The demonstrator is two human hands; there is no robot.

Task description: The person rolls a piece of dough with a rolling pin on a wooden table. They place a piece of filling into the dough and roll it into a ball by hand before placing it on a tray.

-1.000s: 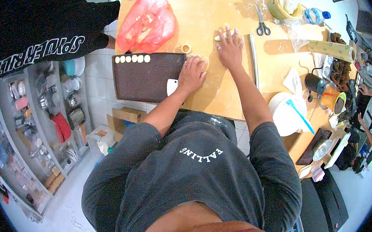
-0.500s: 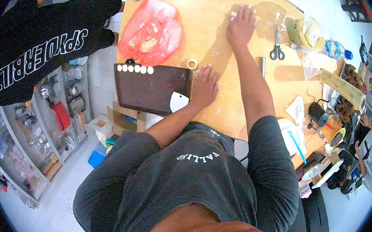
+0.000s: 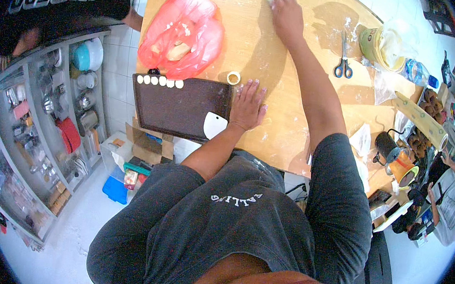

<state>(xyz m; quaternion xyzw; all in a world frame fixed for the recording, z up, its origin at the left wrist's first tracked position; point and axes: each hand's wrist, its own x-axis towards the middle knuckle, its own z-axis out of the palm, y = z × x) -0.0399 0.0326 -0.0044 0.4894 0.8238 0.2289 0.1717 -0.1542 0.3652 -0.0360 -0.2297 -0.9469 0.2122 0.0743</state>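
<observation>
My right hand (image 3: pixel 285 11) reaches to the far edge of the view over the floury table (image 3: pixel 295 115). Its fingers are curled round a small pale lump (image 3: pixel 268 0) that looks like dough. My left hand (image 3: pixel 248 105) lies flat on the wood, fingers apart, beside the right end of a dark tray (image 3: pixel 176 105). Several small pale dough discs (image 3: pixel 162 82) line the tray's far left edge, and a white scraper (image 3: pixel 215 126) rests at its near right corner. Just beyond my left hand sits a small ring cutter (image 3: pixel 233 78). A red plastic bag (image 3: pixel 207 37) holds pale dough (image 3: pixel 177 51).
Scissors (image 3: pixel 343 65) lie right of my right forearm. Farther right stand a yellowish tub (image 3: pixel 374 46), a water bottle (image 3: pixel 420 73) and a patterned roll (image 3: pixel 421 120). At the left, a person in a black shirt (image 3: pixel 82 13) is near a shelf of kitchenware (image 3: pixel 69 128).
My right hand, flat with fingers spread before, has moved farther away and slightly left and curled round the pale lump. My left hand stays flat. The person in black has moved farther off.
</observation>
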